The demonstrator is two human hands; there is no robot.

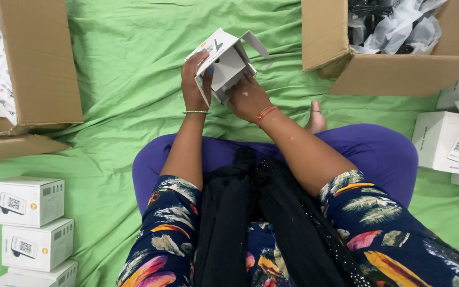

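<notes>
Patterned sleeves and a black scarf (251, 212) fill the bottom of the view, with purple-clad crossed legs beyond them on the green sheet (128, 79). At far left a stack of small white boxes (30, 226) sits below an open cardboard carton (27, 64) holding what look like printed cards, cut off by the frame edge. In the middle, raised above the lap, the left hand (193, 79) is closed around the side of a small white box (224, 61) whose flaps stand open, while the right hand (248, 98) presses against its lower end, fingers seemingly tucked inside. Doing this well would seem to call for a steady left grip while the right works one flap at a time, without creasing the card. Whether anything is in the box cannot be told; its opening faces away. At right, a second carton (389, 69) holds dark items in clear bags, hard to identify, and more white boxes (447, 143) run off the edge.
</notes>
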